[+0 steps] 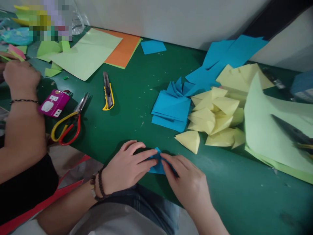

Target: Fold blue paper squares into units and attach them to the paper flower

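A small folded piece of blue paper (157, 167) lies on the table's near edge between my two hands. My left hand (129, 164) presses it from the left with its thumb and index finger, the other fingers slightly curled. From the right, my right hand (187, 181) pinches the paper near its upper tip between thumb and forefinger. The fingers hide much of the folds. Just beyond are a stack of blue paper squares (171, 109), a pile of folded yellow paper pieces (215, 114), and one loose yellow folded piece (189, 140).
Scissors (70, 122), a yellow box cutter (108, 93) and a purple box (55, 102) lie to the left. Behind are pale green (85, 54) and orange sheets (124, 52). Green sheets (276, 120) bulge up at right. Another person's arm (23, 120) rests at far left.
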The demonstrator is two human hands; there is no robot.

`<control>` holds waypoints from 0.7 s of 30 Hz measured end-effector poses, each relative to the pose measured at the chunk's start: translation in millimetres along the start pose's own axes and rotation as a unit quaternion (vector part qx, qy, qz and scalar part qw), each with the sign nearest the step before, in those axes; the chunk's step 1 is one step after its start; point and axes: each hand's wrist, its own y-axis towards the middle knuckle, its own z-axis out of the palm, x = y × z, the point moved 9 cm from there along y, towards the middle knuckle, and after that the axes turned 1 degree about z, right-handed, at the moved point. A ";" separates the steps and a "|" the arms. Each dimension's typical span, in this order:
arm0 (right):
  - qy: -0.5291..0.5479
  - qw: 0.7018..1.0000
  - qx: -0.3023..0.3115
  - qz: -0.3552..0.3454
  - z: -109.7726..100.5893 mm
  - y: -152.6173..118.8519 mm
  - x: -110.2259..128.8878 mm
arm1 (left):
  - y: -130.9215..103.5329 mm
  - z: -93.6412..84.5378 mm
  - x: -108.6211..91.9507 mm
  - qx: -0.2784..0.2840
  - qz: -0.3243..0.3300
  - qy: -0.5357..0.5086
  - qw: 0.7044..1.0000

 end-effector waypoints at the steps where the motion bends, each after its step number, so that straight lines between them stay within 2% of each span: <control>1: 0.001 1.000 -0.002 0.000 -0.4 -0.2 0.0 | -0.2 -0.2 0.1 -0.001 0.000 0.000 1.000; 10: 0.002 1.000 -0.002 0.000 0.8 0.6 -1.4 | -0.6 -2.5 0.1 -0.005 -0.011 -0.016 1.000; 14: 0.018 0.998 -0.027 0.046 -21.0 -7.4 -7.0 | -0.1 -4.0 -1.3 -0.007 -0.011 -0.015 1.000; 17: 0.070 0.990 -0.052 0.113 -36.3 -27.6 -3.5 | -0.7 -5.0 -1.9 -0.016 -0.004 -0.007 1.000; 19: 0.184 0.972 -0.001 0.146 -23.2 -43.5 7.6 | -1.4 -5.0 -1.3 -0.022 -0.004 -0.007 1.000; 21: 0.282 0.940 0.059 0.181 -0.6 -59.2 21.2 | -1.8 -4.2 -0.5 -0.025 -0.006 -0.011 1.000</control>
